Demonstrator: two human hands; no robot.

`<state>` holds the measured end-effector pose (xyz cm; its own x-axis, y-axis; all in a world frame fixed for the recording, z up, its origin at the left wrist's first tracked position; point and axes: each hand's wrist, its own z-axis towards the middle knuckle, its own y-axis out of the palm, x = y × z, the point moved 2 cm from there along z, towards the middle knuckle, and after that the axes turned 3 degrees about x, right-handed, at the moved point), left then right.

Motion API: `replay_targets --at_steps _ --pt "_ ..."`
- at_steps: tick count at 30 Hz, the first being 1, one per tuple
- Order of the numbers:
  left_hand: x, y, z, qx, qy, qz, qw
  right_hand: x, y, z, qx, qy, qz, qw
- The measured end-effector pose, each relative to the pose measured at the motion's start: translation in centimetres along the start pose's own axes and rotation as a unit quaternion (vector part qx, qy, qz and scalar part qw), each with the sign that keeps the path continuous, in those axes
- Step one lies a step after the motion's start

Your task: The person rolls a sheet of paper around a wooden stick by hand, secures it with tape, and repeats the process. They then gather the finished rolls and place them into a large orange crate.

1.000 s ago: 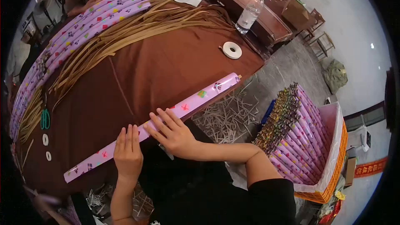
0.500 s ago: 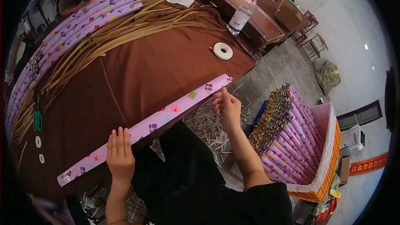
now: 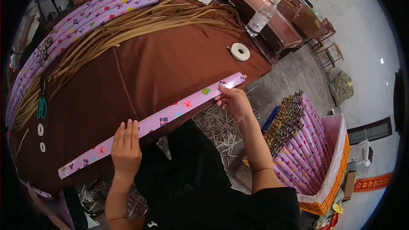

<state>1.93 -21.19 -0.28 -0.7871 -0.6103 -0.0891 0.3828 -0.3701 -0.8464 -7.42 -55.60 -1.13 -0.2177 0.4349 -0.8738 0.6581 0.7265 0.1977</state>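
Observation:
A long pink roll of wrapping paper (image 3: 170, 117) with colourful gift prints lies slantwise along the near edge of the brown-covered table (image 3: 149, 64). My left hand (image 3: 126, 147) rests flat on its left part, fingers stretched out and side by side. Near the roll's right end, my right hand (image 3: 235, 103) grips it, thumb on the printed surface and the other fingers curled at the near side. A small tan tip (image 3: 245, 76) sticks out of that right end.
Tan strips (image 3: 140, 27) and more pink rolls (image 3: 106, 10) line the far side. A tape roll (image 3: 240, 52), water bottle (image 3: 262, 17) and teal scissors (image 3: 41, 107) are on the table. An orange crate (image 3: 328, 200) of finished rolls stands right; paper shreds (image 3: 219, 130) litter the floor.
My right hand has moved from beside the roll's right end onto it, thumb now on the paper. My left hand stays flat on the roll. The camera view has shifted slightly.

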Motion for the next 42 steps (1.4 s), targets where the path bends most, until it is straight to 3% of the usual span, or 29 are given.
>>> replay_targets --at_steps 12,18,24,27,29,30,31,32,33,34,35,38,42 --pt "-0.1 0.1 0.1 -0.008 -0.021 -0.035 0.999 1.2 -1.9 0.9 -0.131 -0.043 0.055 0.989" --pt "-0.2 0.2 0.1 -0.003 -0.015 -0.033 0.999 0.8 -2.2 -0.8 -0.242 -0.001 0.137 0.961" --pt "-0.2 0.4 0.0 0.001 -0.016 -0.026 1.0 1.4 -2.0 -2.3 -0.213 0.1 0.295 0.926" --pt "-0.1 -0.4 0.5 0.007 -0.016 -0.023 1.0 2.3 -1.4 -3.4 -0.154 0.091 0.339 0.924" --pt "-0.3 -0.5 0.5 -0.001 -0.012 -0.015 1.0 3.5 -0.5 -4.4 -0.145 0.047 0.314 0.937" --pt "-0.3 -0.6 0.4 -0.007 -0.023 -0.006 1.0 4.5 -0.2 -4.6 -0.084 0.031 0.263 0.961" --pt "-0.3 -0.7 0.5 -0.004 -0.011 -0.001 1.0 4.7 1.9 -5.8 0.001 -0.076 0.104 0.992" --pt "-0.3 -0.7 0.5 0.002 0.003 0.002 1.0 4.9 4.0 -7.3 0.085 -0.185 -0.058 0.977" --pt "-0.5 -0.5 0.3 0.008 0.009 0.007 1.0 5.6 4.6 -7.7 0.056 -0.324 -0.206 0.921" --pt "-0.6 -0.4 0.4 0.007 0.005 0.01 1.0 4.1 6.2 -8.3 0.07 -0.472 -0.415 0.775" --pt "-0.6 -0.4 0.4 0.01 0.008 0.009 1.0 2.7 8.0 -8.6 0.08 -0.579 -0.587 0.561" --pt "-0.6 -0.5 0.4 0.008 0.017 0.006 1.0 1.2 10.2 -7.0 -0.035 -0.568 -0.633 0.525" --pt "-1.0 -0.4 0.4 0.003 0.008 -0.022 1.0 1.0 9.7 -4.4 -0.101 -0.545 -0.643 0.529"
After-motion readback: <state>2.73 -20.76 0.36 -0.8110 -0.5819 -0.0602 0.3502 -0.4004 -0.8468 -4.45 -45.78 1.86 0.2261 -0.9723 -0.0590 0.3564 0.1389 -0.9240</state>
